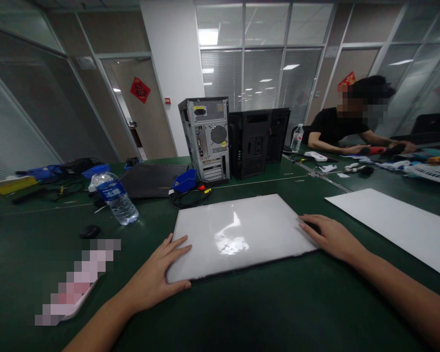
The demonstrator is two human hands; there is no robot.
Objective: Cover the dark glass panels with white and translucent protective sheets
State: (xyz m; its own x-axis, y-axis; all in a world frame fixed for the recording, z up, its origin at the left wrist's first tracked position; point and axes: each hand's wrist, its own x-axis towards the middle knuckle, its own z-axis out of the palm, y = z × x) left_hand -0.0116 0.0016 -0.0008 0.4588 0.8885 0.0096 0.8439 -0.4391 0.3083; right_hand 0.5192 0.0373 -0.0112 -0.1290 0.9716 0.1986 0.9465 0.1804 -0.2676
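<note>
A flat white panel (205, 230) with a thin black frame and a glossy surface lies on the dark green table in front of me. My left hand (161, 274) rests at its left edge, fingers spread over the surface and thumb along the near corner. At the opposite edge, my right hand (330, 234) lies with stretched fingers, their tips touching the panel's rim; its thumb is hidden. Neither hand is closed round the panel. Light reflects as bright patches in the middle of the sheet.
Behind the panel stand a grey computer case (209, 139) and a black case (254, 142). A water bottle (117, 198), a black mouse (90, 231) and a pink phone-like object (80, 283) are at left. A white sheet (396, 222) lies at right; a person (337, 127) works beyond it.
</note>
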